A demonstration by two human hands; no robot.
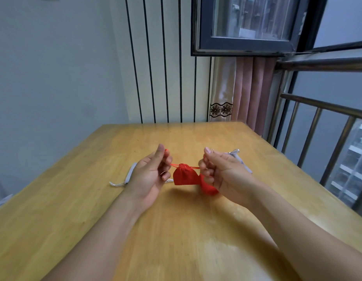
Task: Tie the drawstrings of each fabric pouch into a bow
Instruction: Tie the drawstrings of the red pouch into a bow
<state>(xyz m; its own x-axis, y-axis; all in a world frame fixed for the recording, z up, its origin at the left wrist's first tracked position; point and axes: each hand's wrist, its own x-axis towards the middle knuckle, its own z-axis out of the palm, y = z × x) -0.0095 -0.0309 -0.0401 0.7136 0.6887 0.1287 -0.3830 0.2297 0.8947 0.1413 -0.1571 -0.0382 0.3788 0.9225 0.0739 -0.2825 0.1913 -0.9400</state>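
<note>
Both hands (147, 175) stretch drawstrings (193, 167) sideways; red pouch (184, 176) upright (mouth up).

cinched red pouch (183, 176), drawstrings (193, 167) taut sideways

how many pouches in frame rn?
4, I think. One red pouch hangs between both hands on its drawstrings; a second red pouch lies under the right hand; a grey pouch sits behind the left hand; another grey pouch behind the right. Hands may hide more.
</note>
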